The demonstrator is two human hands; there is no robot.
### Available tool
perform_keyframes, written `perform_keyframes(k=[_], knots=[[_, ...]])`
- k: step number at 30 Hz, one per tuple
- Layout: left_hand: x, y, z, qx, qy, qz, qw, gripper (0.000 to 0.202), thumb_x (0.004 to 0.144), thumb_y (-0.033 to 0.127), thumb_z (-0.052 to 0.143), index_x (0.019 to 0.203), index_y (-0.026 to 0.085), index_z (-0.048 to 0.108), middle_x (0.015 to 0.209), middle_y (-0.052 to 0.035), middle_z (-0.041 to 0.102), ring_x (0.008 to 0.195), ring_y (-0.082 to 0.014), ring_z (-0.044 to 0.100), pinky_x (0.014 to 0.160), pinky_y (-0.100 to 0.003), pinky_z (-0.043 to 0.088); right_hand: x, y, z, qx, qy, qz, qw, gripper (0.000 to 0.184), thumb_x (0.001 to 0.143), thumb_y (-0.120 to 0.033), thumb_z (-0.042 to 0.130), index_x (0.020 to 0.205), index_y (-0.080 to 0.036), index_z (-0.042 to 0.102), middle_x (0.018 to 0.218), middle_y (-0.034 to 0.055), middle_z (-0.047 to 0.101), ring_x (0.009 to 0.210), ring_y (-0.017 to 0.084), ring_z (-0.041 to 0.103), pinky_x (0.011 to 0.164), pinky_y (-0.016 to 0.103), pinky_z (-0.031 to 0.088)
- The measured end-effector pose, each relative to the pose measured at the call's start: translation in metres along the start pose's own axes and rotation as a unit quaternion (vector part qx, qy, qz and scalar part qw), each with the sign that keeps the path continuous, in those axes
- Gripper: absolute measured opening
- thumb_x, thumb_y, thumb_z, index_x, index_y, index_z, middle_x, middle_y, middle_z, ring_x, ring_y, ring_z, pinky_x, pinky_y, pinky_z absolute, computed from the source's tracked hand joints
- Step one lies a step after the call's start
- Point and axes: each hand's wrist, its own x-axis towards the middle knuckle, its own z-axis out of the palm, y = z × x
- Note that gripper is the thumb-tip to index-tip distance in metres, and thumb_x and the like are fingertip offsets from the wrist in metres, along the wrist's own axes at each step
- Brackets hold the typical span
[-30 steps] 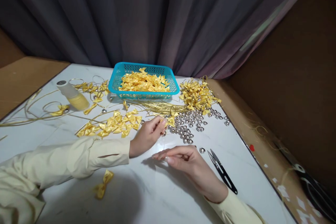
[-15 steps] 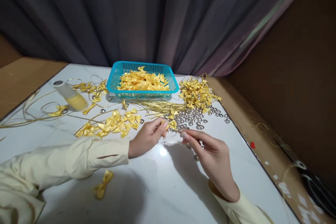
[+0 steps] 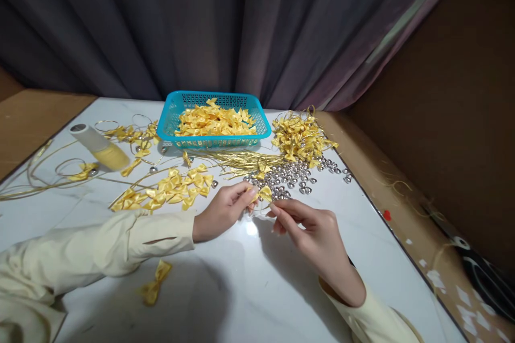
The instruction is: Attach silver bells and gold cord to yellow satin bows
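Yellow bow [image 3: 264, 193], pinched in the grip of the left hand [image 3: 223, 210] just above the white worktop [image 3: 241, 289], lies with its long axis roughly level, wings pointing left and right. Behind it the blue basket [image 3: 213, 143] holds a heap of similar bows [image 3: 215, 122]. The right hand [image 3: 317, 233] has its fingertips together just beside the bow; whether that grip holds anything cannot be told.
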Motion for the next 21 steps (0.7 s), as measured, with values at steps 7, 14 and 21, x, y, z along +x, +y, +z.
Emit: perform_keyframes(k=[7, 14, 21], knots=[[0.0006, -0.0001, 0.0003, -0.034, -0.012, -0.013, 0.999, 0.032, 0.092, 0.037, 0.041, 0.070, 0.016, 0.051, 0.063, 0.0022, 0.047, 0.059, -0.0107, 0.044, 0.056, -0.023, 0.038, 0.0016, 0.0007, 0.0019, 0.037, -0.002, 0.011, 0.999, 0.019, 0.086, -0.025, 0.053, 0.077, -0.016, 0.068, 0.054, 0.0004, 0.064, 0.048, 0.012, 0.060, 0.053, 0.022, 0.048], [0.0014, 0.0023, 0.0014, -0.153, -0.041, -0.110, 0.981, 0.033, 0.087, 0.043, 0.048, 0.069, 0.015, 0.051, 0.055, 0.0059, 0.037, 0.049, -0.0073, 0.032, 0.046, -0.020, 0.026, 0.0013, 0.0018, 0.0038, 0.076, 0.000, 0.016, 0.997, 0.019, 0.087, -0.025, 0.054, 0.077, -0.015, 0.066, 0.055, 0.0005, 0.064, 0.049, 0.011, 0.059, 0.053, 0.021, 0.047], [0.0044, 0.0008, 0.0031, -0.231, -0.054, -0.159, 0.958, 0.032, 0.084, 0.042, 0.054, 0.068, 0.015, 0.053, 0.050, 0.0071, 0.035, 0.045, -0.0060, 0.027, 0.043, -0.019, 0.019, 0.0013, 0.0012, 0.0026, 0.061, 0.001, 0.002, 0.998, 0.019, 0.087, -0.023, 0.053, 0.076, -0.014, 0.066, 0.055, 0.0002, 0.062, 0.048, 0.010, 0.056, 0.051, 0.020, 0.045]])
